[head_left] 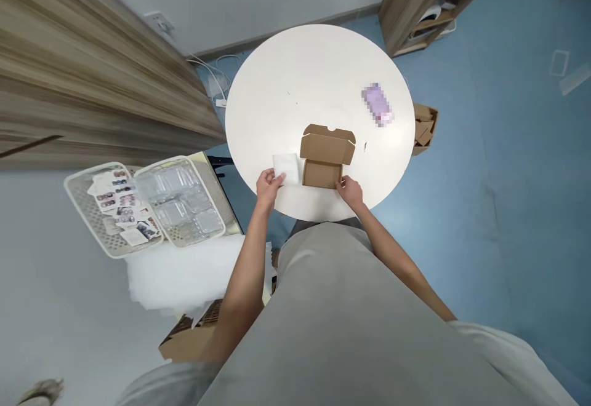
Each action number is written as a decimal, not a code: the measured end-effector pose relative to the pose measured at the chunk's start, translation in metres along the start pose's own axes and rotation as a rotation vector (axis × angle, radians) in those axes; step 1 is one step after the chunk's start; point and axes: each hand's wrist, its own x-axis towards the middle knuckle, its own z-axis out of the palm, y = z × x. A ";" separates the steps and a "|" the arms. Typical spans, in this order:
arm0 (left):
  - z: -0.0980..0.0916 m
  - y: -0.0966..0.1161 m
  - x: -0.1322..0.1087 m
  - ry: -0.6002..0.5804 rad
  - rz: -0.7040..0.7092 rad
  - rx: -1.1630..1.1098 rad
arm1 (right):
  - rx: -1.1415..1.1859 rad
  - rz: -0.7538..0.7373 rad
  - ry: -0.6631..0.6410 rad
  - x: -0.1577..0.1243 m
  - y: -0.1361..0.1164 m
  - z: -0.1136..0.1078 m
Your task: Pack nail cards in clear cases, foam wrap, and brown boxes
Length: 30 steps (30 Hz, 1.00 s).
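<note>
My left hand pinches a flat white square packet by its lower left edge, thumb on top. Just right of the packet, a small brown cardboard box stands with its lid folded back, away from me. The inside of the box shows bare brown card. My right hand is closed at the box's near right corner, with fingertips on its wall. Both hands are over the near part of the white round table.
A blurred-out purple object lies at the table's right. Two white baskets, one with printed cards, one with clear plastic cases, stand left beside white sheets. An open carton with cardboard pieces sits beyond the right edge.
</note>
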 end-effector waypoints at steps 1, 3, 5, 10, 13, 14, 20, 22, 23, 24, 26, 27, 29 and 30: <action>0.006 -0.003 -0.013 -0.046 -0.018 -0.007 | -0.001 -0.005 -0.007 0.001 0.002 0.002; 0.023 -0.009 -0.034 -0.108 -0.063 0.038 | 0.002 -0.017 -0.016 0.004 0.006 0.005; 0.046 -0.014 -0.044 -0.143 -0.106 0.139 | 0.004 -0.027 -0.021 0.007 0.010 0.006; 0.112 -0.031 -0.037 -0.099 -0.142 0.370 | 0.004 -0.056 -0.018 0.014 0.021 0.002; 0.139 -0.041 -0.032 -0.029 -0.195 0.457 | 0.025 -0.052 -0.037 0.018 0.025 -0.001; 0.145 -0.043 -0.031 -0.013 -0.218 0.480 | 0.033 -0.055 -0.040 0.018 0.026 -0.002; 0.156 -0.048 -0.031 0.057 -0.241 0.595 | 0.038 -0.113 -0.046 0.018 0.035 -0.007; 0.158 -0.049 -0.031 0.058 -0.226 0.641 | 0.034 -0.130 -0.056 0.017 0.037 -0.009; 0.160 -0.049 -0.032 0.050 -0.206 0.671 | 0.033 -0.139 -0.063 0.017 0.038 -0.010; 0.162 -0.049 -0.034 0.041 -0.173 0.708 | 0.029 -0.145 -0.071 0.017 0.038 -0.011; 0.164 -0.048 -0.039 0.023 -0.082 0.788 | 0.018 -0.156 -0.087 0.017 0.040 -0.013; 0.164 -0.047 -0.043 0.014 -0.035 0.827 | 0.015 -0.162 -0.091 0.018 0.041 -0.015; 0.160 -0.043 -0.052 -0.004 0.031 0.889 | 0.032 -0.181 -0.079 0.021 0.043 -0.021; 0.155 -0.040 -0.055 -0.001 0.049 0.902 | 0.054 -0.195 -0.056 0.023 0.044 -0.026</action>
